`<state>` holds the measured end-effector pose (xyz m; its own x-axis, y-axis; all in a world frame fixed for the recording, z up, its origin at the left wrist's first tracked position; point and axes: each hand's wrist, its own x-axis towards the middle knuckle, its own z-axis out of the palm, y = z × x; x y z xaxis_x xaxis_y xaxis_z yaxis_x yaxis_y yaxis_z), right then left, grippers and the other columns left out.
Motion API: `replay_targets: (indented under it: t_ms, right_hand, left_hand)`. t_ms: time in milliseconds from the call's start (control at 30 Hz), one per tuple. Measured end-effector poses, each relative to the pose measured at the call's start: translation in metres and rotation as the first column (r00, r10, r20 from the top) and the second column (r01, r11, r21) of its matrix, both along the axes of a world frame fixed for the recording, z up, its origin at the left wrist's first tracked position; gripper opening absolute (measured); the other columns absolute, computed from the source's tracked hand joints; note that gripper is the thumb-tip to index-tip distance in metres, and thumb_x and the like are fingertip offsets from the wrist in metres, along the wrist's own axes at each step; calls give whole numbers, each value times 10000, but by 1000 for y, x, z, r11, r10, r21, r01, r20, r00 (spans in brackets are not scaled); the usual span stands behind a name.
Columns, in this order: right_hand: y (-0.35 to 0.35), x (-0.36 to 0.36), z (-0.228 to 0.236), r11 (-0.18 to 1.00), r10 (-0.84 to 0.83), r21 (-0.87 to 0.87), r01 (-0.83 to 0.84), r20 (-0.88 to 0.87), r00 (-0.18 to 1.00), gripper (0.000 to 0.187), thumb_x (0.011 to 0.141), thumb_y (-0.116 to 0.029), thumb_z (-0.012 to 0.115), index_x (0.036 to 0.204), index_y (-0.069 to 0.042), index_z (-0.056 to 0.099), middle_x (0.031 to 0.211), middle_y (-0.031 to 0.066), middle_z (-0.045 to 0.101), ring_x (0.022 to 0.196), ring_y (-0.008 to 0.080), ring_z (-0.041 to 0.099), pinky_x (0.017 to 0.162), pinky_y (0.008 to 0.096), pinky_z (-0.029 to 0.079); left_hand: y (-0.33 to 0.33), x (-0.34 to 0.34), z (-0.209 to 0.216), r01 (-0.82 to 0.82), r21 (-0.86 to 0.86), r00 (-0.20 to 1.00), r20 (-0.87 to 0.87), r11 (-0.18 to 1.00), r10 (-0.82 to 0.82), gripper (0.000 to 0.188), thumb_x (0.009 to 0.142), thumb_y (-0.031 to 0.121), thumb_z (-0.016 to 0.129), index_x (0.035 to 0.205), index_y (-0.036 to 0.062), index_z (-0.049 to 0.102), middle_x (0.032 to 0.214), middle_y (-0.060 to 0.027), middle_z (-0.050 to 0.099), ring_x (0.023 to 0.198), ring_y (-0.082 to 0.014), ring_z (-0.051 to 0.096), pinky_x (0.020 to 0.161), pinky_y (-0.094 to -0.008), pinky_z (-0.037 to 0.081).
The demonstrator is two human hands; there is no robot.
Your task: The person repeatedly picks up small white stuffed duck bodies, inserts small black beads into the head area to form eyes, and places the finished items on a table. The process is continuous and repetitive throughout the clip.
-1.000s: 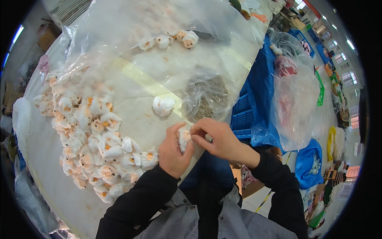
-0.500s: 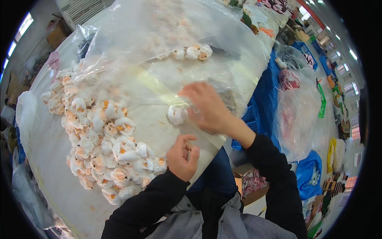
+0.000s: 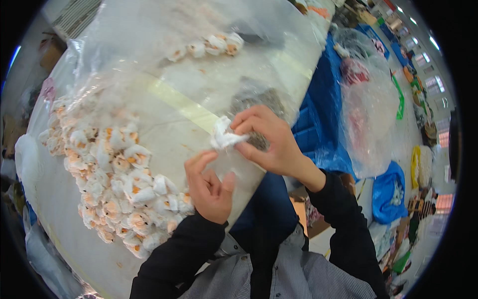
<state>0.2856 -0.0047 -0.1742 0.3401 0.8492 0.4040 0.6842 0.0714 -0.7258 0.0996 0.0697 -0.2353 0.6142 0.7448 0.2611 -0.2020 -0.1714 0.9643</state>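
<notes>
Between the thumb and fingers of my right hand [image 3: 273, 142] is a small white fluffy plush piece [image 3: 222, 134], held above the table near its front edge. My left hand [image 3: 209, 189] is just below and left of it, fingers apart and half curled, holding nothing. To its left spreads a pile of plush pieces [image 3: 132, 187], white and fluffy with peach and orange parts and small dark dots. Behind my right hand lies a clear bag of greyish-brown stuff [image 3: 274, 99], partly hidden by the fingers.
A large clear plastic sheet [image 3: 164, 30] covers the back of the pale table [image 3: 179, 132], with a short row of plush pieces [image 3: 216, 45] at its edge. To the right are blue crates [image 3: 306, 124], a big filled clear bag [image 3: 368, 124] and a blue bag [image 3: 388, 194].
My right hand has picked up the white plush piece from the table and now pinches it. My left hand has moved slightly up and left, its fingers opening. The whole view has shifted somewhat.
</notes>
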Motion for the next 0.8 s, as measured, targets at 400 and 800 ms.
replay_targets:
  t_ms: [400, 800]
  right_hand:
    - [-46, -16, -9, 967, -65, -243, -71, -512, 857, 240, 952, -144, 723, 1151, -9, 732, 905, 21, 679, 847, 88, 618, 778, 262, 491]
    - [-63, -53, -24, 991, -130, -94, 93, -560, 818, 474, 960, -117, 728, 1396, -22, 568, 1041, 32, 646, 963, 107, 621, 890, 265, 485]
  left_hand:
    - [0, 0, 27, 313, -418, 934, -26, 853, -356, 607, 981, 52, 669, 1510, -6, 377, 1366, -148, 583, 809, -67, 612, 678, -202, 482]
    - [-2, 4, 34, 275, -696, 936, 36, 663, -351, 455, 996, 81, 675, 1398, 61, 463, 1152, -100, 645, 617, -10, 445, 475, -184, 282]
